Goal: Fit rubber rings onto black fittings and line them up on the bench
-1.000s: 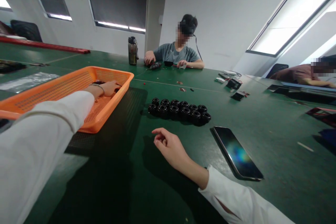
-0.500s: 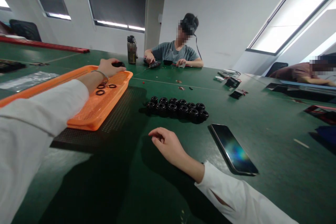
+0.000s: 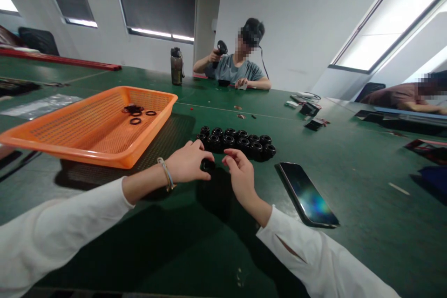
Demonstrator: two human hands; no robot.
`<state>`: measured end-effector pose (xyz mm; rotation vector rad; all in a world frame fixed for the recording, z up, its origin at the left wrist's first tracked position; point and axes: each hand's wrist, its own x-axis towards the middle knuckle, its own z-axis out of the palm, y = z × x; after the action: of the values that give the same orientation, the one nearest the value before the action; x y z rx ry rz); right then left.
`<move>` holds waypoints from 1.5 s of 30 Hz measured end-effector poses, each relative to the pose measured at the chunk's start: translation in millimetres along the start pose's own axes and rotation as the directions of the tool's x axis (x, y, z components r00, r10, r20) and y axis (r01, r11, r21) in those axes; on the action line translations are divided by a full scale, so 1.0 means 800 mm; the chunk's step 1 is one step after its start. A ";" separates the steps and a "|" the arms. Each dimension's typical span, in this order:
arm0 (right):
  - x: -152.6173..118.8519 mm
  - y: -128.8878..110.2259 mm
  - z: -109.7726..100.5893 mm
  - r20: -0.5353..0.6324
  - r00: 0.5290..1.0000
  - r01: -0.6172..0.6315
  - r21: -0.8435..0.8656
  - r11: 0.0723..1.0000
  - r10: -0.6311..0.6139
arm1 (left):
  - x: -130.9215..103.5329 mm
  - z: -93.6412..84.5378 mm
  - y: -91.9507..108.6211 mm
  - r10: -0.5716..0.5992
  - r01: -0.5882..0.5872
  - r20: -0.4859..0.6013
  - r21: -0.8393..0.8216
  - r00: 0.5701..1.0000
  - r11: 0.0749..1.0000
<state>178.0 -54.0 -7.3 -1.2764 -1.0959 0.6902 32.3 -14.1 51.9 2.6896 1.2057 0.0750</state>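
Note:
In front of the rows of parts, my left hand (image 3: pixel 190 160) grips a small black round part (image 3: pixel 207 165) between thumb and fingers, low over the table. My right hand (image 3: pixel 240 174) is just to the right of it, empty, with thumb and fingers apart. Behind both hands stand several shiny black round parts (image 3: pixel 242 143) with holes in their tops, set close together in two rows. An orange mesh basket (image 3: pixel 127 160) lies to the left, with several thin black rings (image 3: pixel 135 121) inside.
A phone (image 3: pixel 309 195) rests on the green table (image 3: pixel 366 172) right of my right hand. Farther back are a dark bottle (image 3: pixel 176 67) and small electronic parts (image 3: pixel 310 109). Across the table a co-worker (image 3: pixel 237 67) holds up a black power tool (image 3: pixel 221 48). Another person sits at far right.
My left hand has come out of the basket toward me and to the right, carrying the black part. My right hand has shifted slightly up and right. The co-worker has raised the tool.

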 end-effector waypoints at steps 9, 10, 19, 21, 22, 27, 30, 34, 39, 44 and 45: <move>0.001 0.005 0.000 0.085 0.996 -0.021 0.012 1.000 0.020 | -0.023 0.048 -0.005 -0.008 0.003 -0.168 -0.028 0.986 1.000; 0.001 0.004 0.000 0.091 0.996 -0.023 0.004 1.000 0.023 | -0.025 0.051 -0.006 -0.007 -0.004 -0.181 -0.057 0.984 0.998; 0.003 0.004 -0.003 0.080 0.996 -0.048 -0.022 0.999 0.050 | -0.026 0.069 -0.046 0.038 -0.179 -0.394 -0.329 0.918 0.927; 0.005 0.006 -0.003 0.098 0.994 -0.036 -0.054 0.998 0.041 | -0.020 0.066 -0.056 0.053 -0.203 -0.371 -0.378 0.927 0.903; 0.006 0.007 -0.004 0.117 0.993 -0.024 -0.081 0.996 0.034 | -0.016 0.065 -0.060 0.073 -0.208 -0.335 -0.387 0.939 0.898; 0.012 0.010 -0.003 0.209 0.978 0.075 -0.257 0.964 -0.020 | -0.004 0.062 -0.063 0.044 -0.142 -0.292 -0.322 0.955 0.936; 0.012 0.009 -0.003 0.261 0.964 0.129 -0.316 0.940 -0.044 | -0.003 0.063 -0.061 0.015 -0.112 -0.312 -0.295 0.950 0.949; 0.010 0.007 -0.002 0.284 0.958 0.135 -0.302 0.944 -0.046 | -0.006 0.060 -0.058 -0.040 -0.100 -0.406 -0.318 0.913 0.943; 0.008 0.007 -0.001 0.339 0.941 0.069 -0.150 0.986 -0.014 | -0.010 0.057 -0.042 -0.010 -0.172 -0.456 -0.356 0.890 0.918; 0.007 0.006 0.000 0.315 0.949 0.055 -0.064 0.996 -0.032 | -0.011 0.060 -0.030 -0.018 -0.192 -0.467 -0.398 0.884 0.897; 0.007 0.006 -0.001 0.307 0.951 0.038 -0.046 0.998 -0.022 | -0.012 0.060 -0.031 -0.023 -0.191 -0.459 -0.413 0.888 0.890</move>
<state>181.4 -48.3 -10.5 -1.2186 -1.3910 0.8617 13.7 -12.9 0.1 2.3629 1.0058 0.9283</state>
